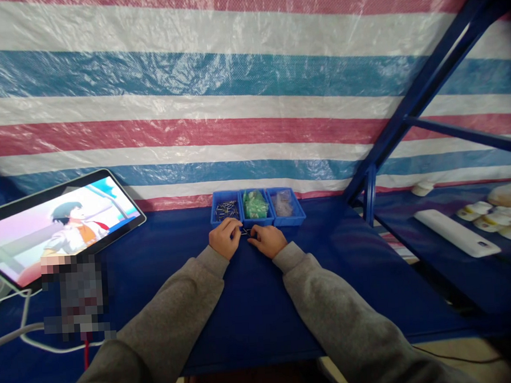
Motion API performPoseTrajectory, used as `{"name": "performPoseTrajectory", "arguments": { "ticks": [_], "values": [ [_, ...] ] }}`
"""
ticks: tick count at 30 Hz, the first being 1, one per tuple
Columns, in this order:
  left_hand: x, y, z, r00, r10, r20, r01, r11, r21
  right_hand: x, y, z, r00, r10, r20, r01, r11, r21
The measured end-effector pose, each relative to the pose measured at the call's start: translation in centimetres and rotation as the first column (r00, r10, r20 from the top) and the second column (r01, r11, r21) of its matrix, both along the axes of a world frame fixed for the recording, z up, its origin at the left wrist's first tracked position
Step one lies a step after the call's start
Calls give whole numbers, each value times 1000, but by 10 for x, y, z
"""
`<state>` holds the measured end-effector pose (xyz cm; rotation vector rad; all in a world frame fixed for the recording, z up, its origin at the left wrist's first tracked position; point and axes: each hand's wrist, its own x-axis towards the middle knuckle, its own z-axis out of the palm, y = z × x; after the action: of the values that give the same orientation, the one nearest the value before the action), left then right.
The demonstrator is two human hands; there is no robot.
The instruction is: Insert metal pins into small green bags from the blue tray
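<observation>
My left hand (226,239) is on the blue table in front of the bins, its fingers curled and pinched together. Facing it is my right hand (268,240), closed in a similar way. Small thin dark metal pieces (245,232), like screws or pins, show between the two sets of fingertips; whether they are gripped or lie on the table is too small to tell. Just beyond stand three joined blue bins. Loose metal pins or screws (227,209) fill the left bin, green small parts (255,204) the middle one, and a clear plastic bag (283,204) the right one.
At the left, a tablet (69,224) leans with a cartoon playing, white cables and a blurred-out object near it. A blue metal frame (370,191) rises on the right. Beyond it lie a long white box (457,232) and several white-and-yellow rolls (492,218). Striped sheeting hangs behind.
</observation>
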<state>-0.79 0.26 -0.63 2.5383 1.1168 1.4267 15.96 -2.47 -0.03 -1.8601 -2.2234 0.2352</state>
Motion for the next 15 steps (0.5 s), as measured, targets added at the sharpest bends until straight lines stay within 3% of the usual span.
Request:
{"name": "performPoseTrajectory", "arguments": {
  "ticks": [15],
  "values": [
    [0,-1,-2,999,-11,53,13,999,-31,-9,-2,-1,994,-66,87,65,998,7]
  ]
}}
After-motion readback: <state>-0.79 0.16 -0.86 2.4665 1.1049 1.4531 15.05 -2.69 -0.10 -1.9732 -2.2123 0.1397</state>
